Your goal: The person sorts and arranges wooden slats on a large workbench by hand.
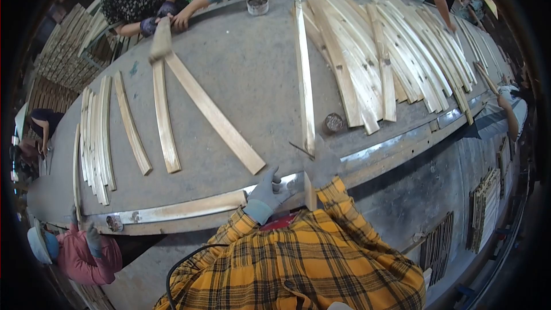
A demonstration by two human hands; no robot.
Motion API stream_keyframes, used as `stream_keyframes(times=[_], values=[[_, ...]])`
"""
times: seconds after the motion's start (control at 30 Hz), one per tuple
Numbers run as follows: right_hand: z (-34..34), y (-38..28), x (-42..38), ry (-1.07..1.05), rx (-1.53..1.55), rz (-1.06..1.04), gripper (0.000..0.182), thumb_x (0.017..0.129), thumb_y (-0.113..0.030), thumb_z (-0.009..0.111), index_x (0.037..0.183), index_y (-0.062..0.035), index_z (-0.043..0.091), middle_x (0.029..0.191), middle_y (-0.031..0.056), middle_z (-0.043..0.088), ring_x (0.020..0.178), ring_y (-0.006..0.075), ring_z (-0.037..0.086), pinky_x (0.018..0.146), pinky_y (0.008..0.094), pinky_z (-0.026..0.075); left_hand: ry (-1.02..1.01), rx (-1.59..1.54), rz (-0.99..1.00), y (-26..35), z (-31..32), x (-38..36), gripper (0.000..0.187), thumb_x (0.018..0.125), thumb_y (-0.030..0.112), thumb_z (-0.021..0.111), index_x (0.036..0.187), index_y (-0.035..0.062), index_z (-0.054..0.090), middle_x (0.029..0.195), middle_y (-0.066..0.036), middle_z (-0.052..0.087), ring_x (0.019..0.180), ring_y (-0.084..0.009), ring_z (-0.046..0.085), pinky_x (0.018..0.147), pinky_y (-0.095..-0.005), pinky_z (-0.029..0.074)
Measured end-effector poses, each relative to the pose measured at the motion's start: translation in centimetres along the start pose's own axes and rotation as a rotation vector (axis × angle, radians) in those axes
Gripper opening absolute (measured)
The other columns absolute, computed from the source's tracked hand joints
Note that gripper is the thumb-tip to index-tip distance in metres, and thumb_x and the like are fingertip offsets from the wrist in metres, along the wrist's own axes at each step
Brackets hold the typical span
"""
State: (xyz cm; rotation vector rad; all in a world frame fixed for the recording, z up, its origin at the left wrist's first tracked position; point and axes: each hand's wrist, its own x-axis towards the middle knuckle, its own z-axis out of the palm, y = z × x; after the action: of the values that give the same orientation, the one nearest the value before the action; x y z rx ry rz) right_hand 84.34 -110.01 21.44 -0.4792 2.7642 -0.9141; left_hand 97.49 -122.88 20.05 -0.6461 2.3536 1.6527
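Note:
My left hand [267,194], in a grey glove, is just over the metal strip at the near table edge, its fingers slightly curled and apart, with nothing seen in it. My right hand [323,163], also gloved, rests at the near end of a long upright-lying wooden strip [306,80]. Its fingers are blurred and pale, so their hold is unclear. A thin dark stick [301,149] lies by that hand. Right of it stands a small round tin [333,122]. Another wooden slat [215,112] slants toward my left hand from across the table.
Many slats [367,63] cover the right of the grey table [247,69]; more [94,138] lie left. Two tins [257,5] [115,223] stand at the far and near edges. Co-workers' hands [158,18] are across the table. A person in pink [86,255] is at left.

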Motion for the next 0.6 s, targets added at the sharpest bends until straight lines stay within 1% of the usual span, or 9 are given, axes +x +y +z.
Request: stream_keyframes(times=[0.07,0.2,0.3,0.33,0.4,0.43,0.5,0.57,0.6], values=[[-2.1,0.1,-0.4,0.068,-0.213,0.025,0.054,0.073,-0.031,0.066,0.114,-0.0041,0.046,0.087,0.0164,0.059,0.082,0.0329,0.061,0.069,0.044,0.05,0.04,0.077,0.032,0.8,-0.1,1.2,0.081,0.071,0.03,0.075,0.133,0.0,0.032,0.098,-0.011,0.054,0.081,-0.0171,0.056,0.073,-0.028,0.048],[-5.1,2.0,0.0,0.136,-0.265,-0.017,0.048,0.073,-0.026,0.067,0.112,-0.0029,0.049,0.092,0.018,0.06,0.085,0.031,0.061,0.068,0.0419,0.051,0.139,0.192,0.084,1.2,-0.5,3.1,0.076,0.071,0.025,0.075,0.132,0.0022,0.035,0.1,-0.011,0.053,0.081,-0.0183,0.054,0.073,-0.0294,0.048],[-9.1,4.3,1.5,0.02,0.477,-0.028,0.037,0.077,-0.011,0.064,0.111,-0.0007,0.055,0.091,0.0166,0.064,0.081,0.0249,0.064,0.067,0.0342,0.053,0.193,0.257,0.091,1.2,-1.0,3.8,0.072,0.072,0.026,0.073,0.131,0.0061,0.037,0.102,-0.012,0.052,0.083,-0.0204,0.055,0.074,-0.0318,0.048],[-9.9,5.7,2.2,0.123,0.488,-0.03,0.041,0.079,-0.014,0.063,0.116,0.0009,0.054,0.089,0.0149,0.065,0.078,0.0234,0.063,0.069,0.0335,0.054,0.226,0.286,0.089,1.1,-1.2,3.8,0.069,0.072,0.028,0.072,0.13,0.0091,0.038,0.103,-0.012,0.051,0.086,-0.0229,0.057,0.075,-0.0341,0.049],[-12.7,9.3,5.3,0.002,0.747,0.088,0.056,0.076,-0.027,0.07,0.115,0.0095,0.053,0.095,0.0189,0.064,0.083,0.0241,0.063,0.073,0.0304,0.052,0.24,0.292,0.062,1.0,-1.8,3.9,0.068,0.073,0.027,0.071,0.129,0.0092,0.039,0.103,-0.012,0.051,0.086,-0.0229,0.057,0.075,-0.0339,0.049],[-13.0,11.6,7.1,0.121,0.648,0.111,0.071,0.072,-0.04,0.073,0.114,0.0124,0.051,0.096,0.0209,0.063,0.083,0.0251,0.063,0.072,0.0301,0.052,0.266,0.299,0.047,1.0,-1.9,3.7,0.067,0.073,0.027,0.071,0.129,0.0092,0.039,0.103,-0.012,0.05,0.085,-0.023,0.057,0.075,-0.0338,0.048],[-15.7,13.7,10.8,-0.021,0.54,0.145,0.089,0.065,-0.057,0.071,0.12,0.0087,0.048,0.1,0.0221,0.062,0.083,0.0256,0.064,0.072,0.0309,0.053,0.269,0.296,0.027,0.9,-1.8,3.6,0.065,0.073,0.027,0.071,0.128,0.0087,0.04,0.104,-0.012,0.05,0.085,-0.0228,0.057,0.075,-0.0339,0.049],[-15.8,17.2,14.9,-0.022,0.656,0.184,0.083,0.069,-0.056,0.069,0.122,0.0045,0.049,0.107,0.0183,0.061,0.095,0.0241,0.06,0.081,0.0326,0.048,0.257,0.324,-0.031,1.0,-1.4,3.6,0.063,0.073,0.026,0.07,0.127,0.0085,0.042,0.104,-0.012,0.05,0.086,-0.0224,0.057,0.075,-0.0332,0.049],[-15.1,20.6,18.4,0.033,0.447,0.048,0.07,0.074,-0.052,0.065,0.119,0.0004,0.053,0.105,0.0185,0.062,0.096,0.0281,0.059,0.083,0.0353,0.047,0.255,0.322,-0.033,1.0,-1.0,3.6,0.063,0.073,0.026,0.07,0.127,0.0085,0.042,0.104,-0.012,0.05,0.086,-0.0224,0.057,0.075,-0.0332,0.049]])
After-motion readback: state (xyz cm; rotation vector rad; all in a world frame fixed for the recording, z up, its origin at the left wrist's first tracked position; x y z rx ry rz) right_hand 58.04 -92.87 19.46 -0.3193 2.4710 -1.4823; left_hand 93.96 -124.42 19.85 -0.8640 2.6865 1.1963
